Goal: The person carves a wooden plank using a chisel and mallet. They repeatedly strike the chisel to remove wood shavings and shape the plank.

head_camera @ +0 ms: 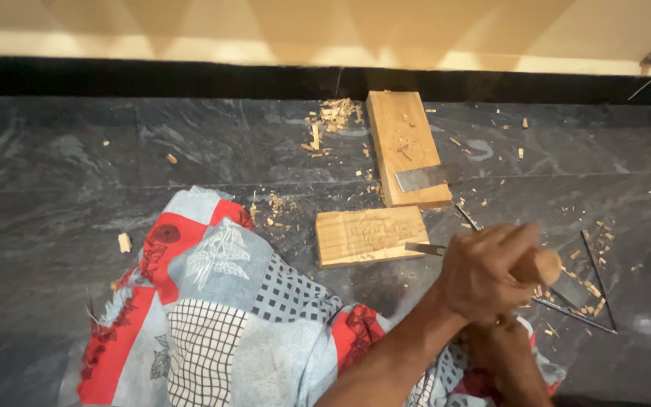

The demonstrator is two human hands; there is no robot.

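Patterned cloth (220,301) fills the lower left. Right hand (484,275), lower right, has its grip clamped on a wooden handle (540,265) beside the carved wood block (371,235); left hand (502,347) beneath, grip unclear.

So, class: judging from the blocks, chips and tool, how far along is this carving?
Done: a relief pattern already covers the near wood block, and chips litter the floor. In hand: the hand grips a wooden-handled chisel at that block's edge. Left: the far plank looks barely marked.

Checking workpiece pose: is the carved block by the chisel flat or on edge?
Flat: the carved block lies broad face up on the floor, carving visible.
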